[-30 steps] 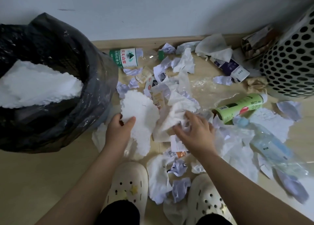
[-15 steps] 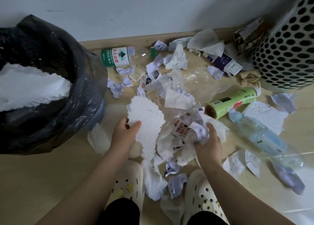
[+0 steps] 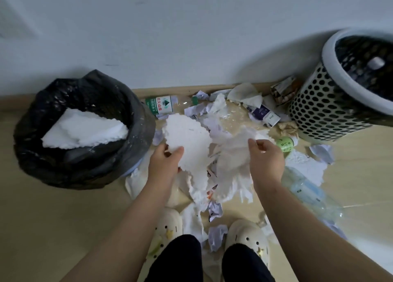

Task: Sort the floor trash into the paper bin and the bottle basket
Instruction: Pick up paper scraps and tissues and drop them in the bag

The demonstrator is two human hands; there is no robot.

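Now, paper bin (image 3: 63, 169): black-bagged, to the left of the left fingers and near them. One white sheet (image 3: 85, 128) already lies inside.
Left hand (image 3: 163, 164): thumb and fingers (image 3: 177, 152) pinch the lower edge of the scalloped sheet (image 3: 189, 139), which stands up above them, off the floor (image 3: 53, 218).
Right hand (image 3: 265, 158): its fingers (image 3: 253, 142) are curled, pinching the thin paper bundle (image 3: 231, 160). The bundle hangs below them, between the two hands.
Step in hand: probably carrying both papers over to the paper bin.
Doing it well: swing the left fingers over the bag mouth first and tilt the wide sheet edge-down so it clears the rim. Let go only once it is past the rim, then bring the right fingers across.
Risk: the bundle's loose tails could shed scraps, so gather them into the fingers before moving.
Bottles: a labelled bottle (image 3: 161, 106) lies beyond the left fingers by the wall. A green tube (image 3: 286, 143) lies just right of the right fingers, and a clear bottle (image 3: 306, 190) lies right of and below them. All three are for later.
Bottle basket (image 3: 323, 111): perforated, well apart to the right of the right fingers.
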